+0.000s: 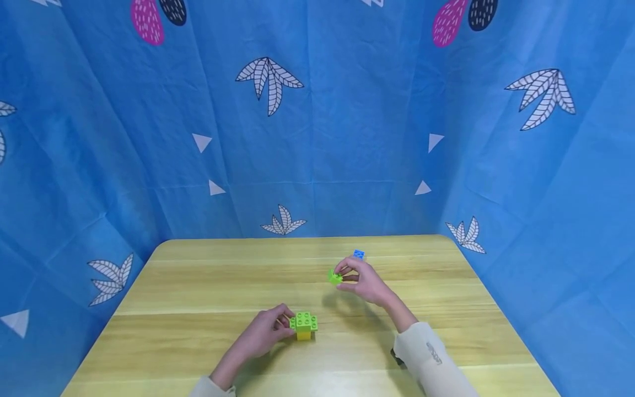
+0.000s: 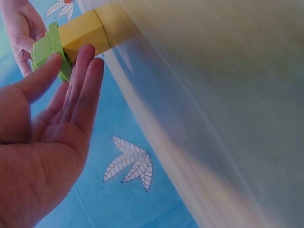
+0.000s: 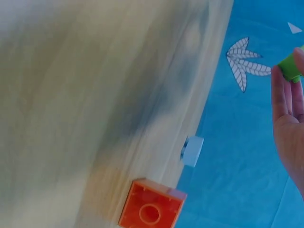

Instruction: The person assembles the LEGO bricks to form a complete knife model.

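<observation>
My left hand pinches the left side of a small stack of toy building bricks, lime green on top and yellow below, standing on the table. The left wrist view shows the thumb on the green part, with fingers alongside the yellow brick. To the right and farther back, my right hand holds a lime-green brick above the table between thumb and fingertips. That green brick is partly cut off in the right wrist view.
A blue brick lies just behind my right hand, near the table's far edge. An orange brick and a pale blue brick appear in the right wrist view. A blue patterned curtain surrounds the wooden table.
</observation>
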Demonstrator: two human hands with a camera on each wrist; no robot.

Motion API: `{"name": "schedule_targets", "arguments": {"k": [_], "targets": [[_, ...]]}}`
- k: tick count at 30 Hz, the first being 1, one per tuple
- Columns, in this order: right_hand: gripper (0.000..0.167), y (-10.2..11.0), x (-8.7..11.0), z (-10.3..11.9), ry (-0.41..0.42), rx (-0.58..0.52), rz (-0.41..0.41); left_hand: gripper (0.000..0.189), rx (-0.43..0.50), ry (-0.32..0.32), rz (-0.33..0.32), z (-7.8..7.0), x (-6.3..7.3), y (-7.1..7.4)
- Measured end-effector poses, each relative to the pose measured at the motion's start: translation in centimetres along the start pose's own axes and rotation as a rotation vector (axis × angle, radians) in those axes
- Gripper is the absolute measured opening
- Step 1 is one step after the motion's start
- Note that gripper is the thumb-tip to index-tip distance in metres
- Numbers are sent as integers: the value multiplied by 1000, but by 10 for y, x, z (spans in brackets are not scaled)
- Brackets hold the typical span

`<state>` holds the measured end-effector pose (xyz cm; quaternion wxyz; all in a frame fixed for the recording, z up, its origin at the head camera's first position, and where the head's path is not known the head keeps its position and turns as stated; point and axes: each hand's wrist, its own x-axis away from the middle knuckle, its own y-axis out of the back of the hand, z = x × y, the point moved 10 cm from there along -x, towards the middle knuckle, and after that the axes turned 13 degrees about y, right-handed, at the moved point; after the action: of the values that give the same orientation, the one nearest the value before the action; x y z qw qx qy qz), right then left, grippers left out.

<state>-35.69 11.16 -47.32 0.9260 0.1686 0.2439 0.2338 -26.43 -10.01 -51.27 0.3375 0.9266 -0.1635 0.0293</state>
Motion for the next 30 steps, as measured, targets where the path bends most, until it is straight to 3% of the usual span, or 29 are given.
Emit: {"name": "schedule_targets", "arguments": {"k": [19, 30], "targets": [[32, -49, 10, 32, 107, -17, 126, 28, -2, -14, -3, -1, 0, 0], [32, -65, 16, 47, 177, 15, 158, 29, 0, -4, -3, -1, -2, 1]]}}
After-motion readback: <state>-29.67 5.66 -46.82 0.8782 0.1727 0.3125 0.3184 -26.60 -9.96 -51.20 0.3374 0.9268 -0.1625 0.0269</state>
